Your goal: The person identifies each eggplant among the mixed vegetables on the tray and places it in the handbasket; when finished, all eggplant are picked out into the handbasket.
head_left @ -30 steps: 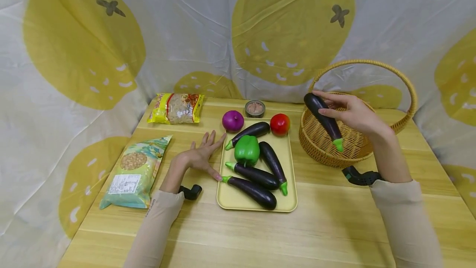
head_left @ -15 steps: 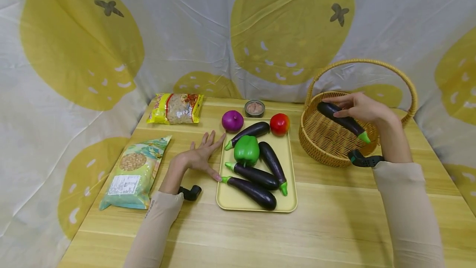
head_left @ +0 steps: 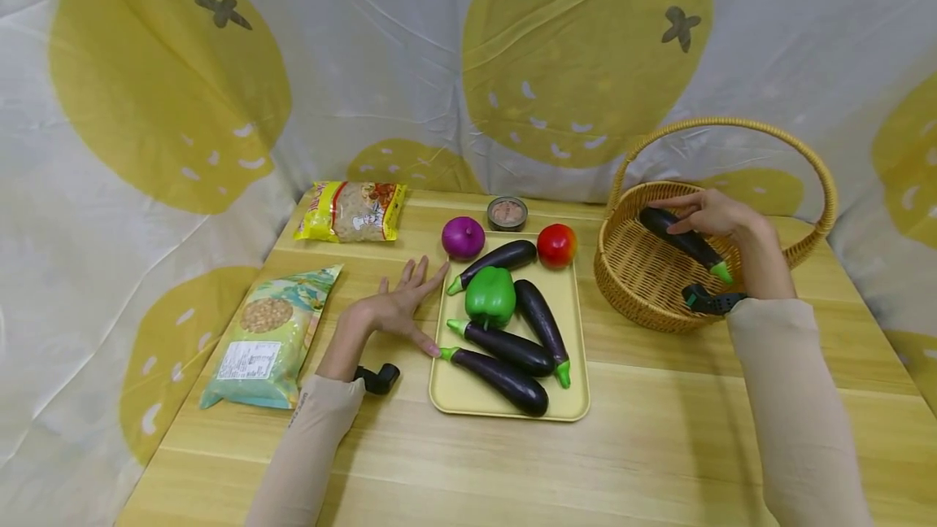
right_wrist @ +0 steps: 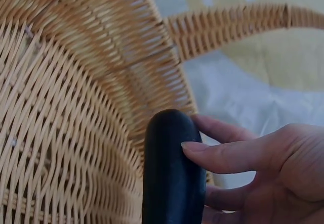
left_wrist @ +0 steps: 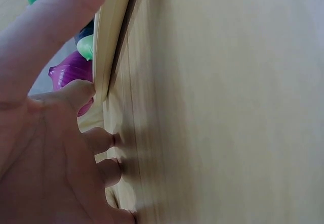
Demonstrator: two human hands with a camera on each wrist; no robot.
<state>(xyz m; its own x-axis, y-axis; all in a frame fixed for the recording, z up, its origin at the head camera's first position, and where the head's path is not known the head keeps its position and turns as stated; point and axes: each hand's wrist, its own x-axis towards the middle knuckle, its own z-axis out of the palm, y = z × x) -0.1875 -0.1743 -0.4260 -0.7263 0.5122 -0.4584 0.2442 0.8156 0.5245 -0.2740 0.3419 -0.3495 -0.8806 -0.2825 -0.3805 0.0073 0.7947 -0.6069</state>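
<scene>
My right hand pinches a dark purple eggplant between thumb and fingers, its green stem toward the right front. The wicker basket surrounds it; in the right wrist view the eggplant overlaps the basket's inner wall. At the left edge of the yellow tray rests my left hand, fingers spread, its thumb tip at the stem of the front eggplant. Several eggplants lie on the tray around a green bell pepper. Fingertips of the left hand touch the tabletop in the left wrist view.
Behind the tray sit a purple onion, a small round tin and a red fruit. Two food bags, one yellow and one green, lie at the left. The basket's tall handle arches over its opening.
My right hand has carried the eggplant rightward from the basket's left rim to over its inside, then slightly lower. The left hand stays in place at the tray.
</scene>
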